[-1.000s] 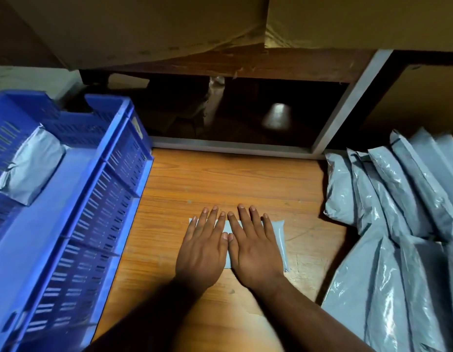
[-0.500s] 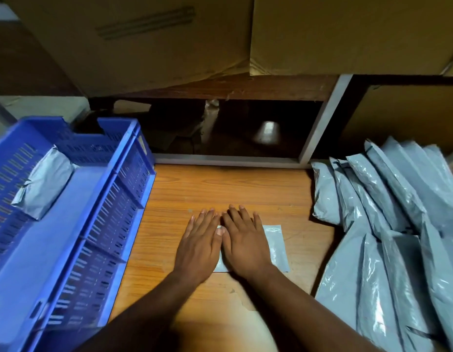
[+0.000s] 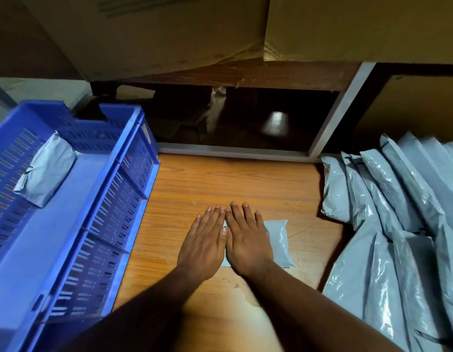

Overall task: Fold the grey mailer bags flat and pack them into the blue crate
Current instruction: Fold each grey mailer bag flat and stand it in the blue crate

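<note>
A small folded grey mailer bag point(image 3: 278, 241) lies flat on the wooden table point(image 3: 220, 184). My left hand point(image 3: 203, 243) and my right hand point(image 3: 247, 241) lie side by side on it, palms down, fingers straight, pressing it; they hide most of the bag and only its right part shows. The blue crate point(image 3: 124, 189) stands to the left of my hands. One folded grey mailer point(image 3: 46, 171) leans against the crate's far left inner wall. A pile of unfolded grey mailer bags point(image 3: 403, 224) fills the right side of the table.
Cardboard boxes point(image 3: 169, 34) hang over the back of the table. Behind the table a dark opening with a white frame point(image 3: 342, 110) drops away. Bare wood shows between the crate and the pile.
My two hands have slid a little to the left over the folded bag, uncovering more of its right part. The camera has tilted up slightly.
</note>
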{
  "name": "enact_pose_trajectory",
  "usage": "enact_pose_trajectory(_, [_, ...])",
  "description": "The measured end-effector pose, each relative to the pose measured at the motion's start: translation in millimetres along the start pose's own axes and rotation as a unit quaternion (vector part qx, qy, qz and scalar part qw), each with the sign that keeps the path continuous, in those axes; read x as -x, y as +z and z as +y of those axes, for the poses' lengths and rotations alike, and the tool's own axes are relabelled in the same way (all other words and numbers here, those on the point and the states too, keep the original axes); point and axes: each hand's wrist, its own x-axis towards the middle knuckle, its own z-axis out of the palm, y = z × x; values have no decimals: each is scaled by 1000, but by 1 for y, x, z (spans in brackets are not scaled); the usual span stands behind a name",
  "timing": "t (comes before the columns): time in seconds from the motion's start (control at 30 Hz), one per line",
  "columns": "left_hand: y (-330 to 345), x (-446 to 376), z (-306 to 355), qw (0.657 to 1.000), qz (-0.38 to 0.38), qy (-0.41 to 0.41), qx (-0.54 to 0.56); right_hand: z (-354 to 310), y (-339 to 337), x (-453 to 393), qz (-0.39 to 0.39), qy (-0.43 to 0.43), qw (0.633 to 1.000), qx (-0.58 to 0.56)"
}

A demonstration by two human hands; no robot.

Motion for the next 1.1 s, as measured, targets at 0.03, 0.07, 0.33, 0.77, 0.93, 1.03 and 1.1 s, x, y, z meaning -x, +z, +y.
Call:
enact_pose_trajectory(0.03, [0, -1, -1, 1000, -6, -2, 4, 2, -3, -1, -8, -7, 1000, -21])
enact_pose_trajectory(0.07, [0, -2, -3, 1000, -19, -5, 14, 7, -8, -2, -19, -10, 998, -58])
enact_pose_trajectory(0.33, [-18, -5, 5, 998, -10, 25, 48, 42, -15, 22, 10, 10, 1000, -14])
enact_pose_trajectory(0.77, [1, -4, 14, 999, -43, 16, -28, 40, -3, 21, 12, 22, 999, 30])
enact_pose_trajectory(0.93, [-1, 9, -7, 997, -28, -58, -30, 56, -11, 37, 0, 80, 996, 37])
enact_pose_trajectory(1.03, [-1, 11, -10, 997, -34, -64, -33, 55, -17, 36, -25, 81, 996, 33])
enact_pose_trajectory(1.1, [-5, 10, -6, 997, -27, -63, -26, 56, -27, 34, -42, 77, 996, 14])
